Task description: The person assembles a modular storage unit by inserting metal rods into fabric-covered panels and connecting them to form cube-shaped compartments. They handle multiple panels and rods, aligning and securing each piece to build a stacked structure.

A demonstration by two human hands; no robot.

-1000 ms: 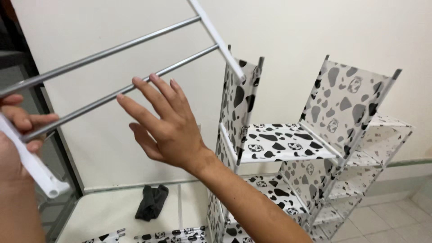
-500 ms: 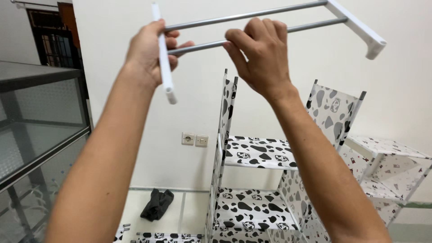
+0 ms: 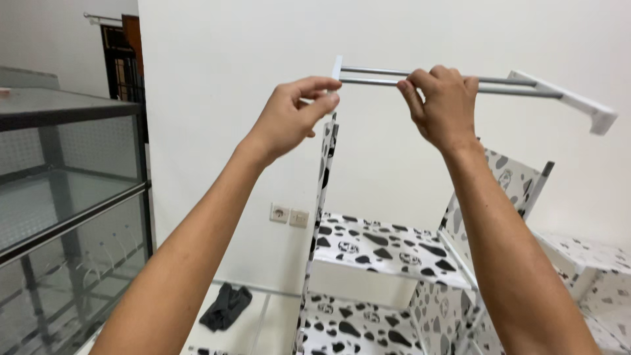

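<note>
Two hands hold the rail frame [image 3: 420, 77] level above the shelf [image 3: 388, 250]: left hand [image 3: 292, 118] pinching its end, right hand [image 3: 444, 108] closed around the rods, steadying both sides.

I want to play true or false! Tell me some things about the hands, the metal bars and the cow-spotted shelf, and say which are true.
1. Both hands are holding the rail frame up high. True: the right hand wraps its two grey bars, and the left hand pinches its near end.
2. The cow-spotted shelf is red and yellow. False: it is white with black spots.
3. A dark cloth lies on the floor by the wall. True.
4. The frame's end pieces are black. False: the end piece is white.
5. The glass cabinet stands to the person's right. False: it is on the left.
</note>
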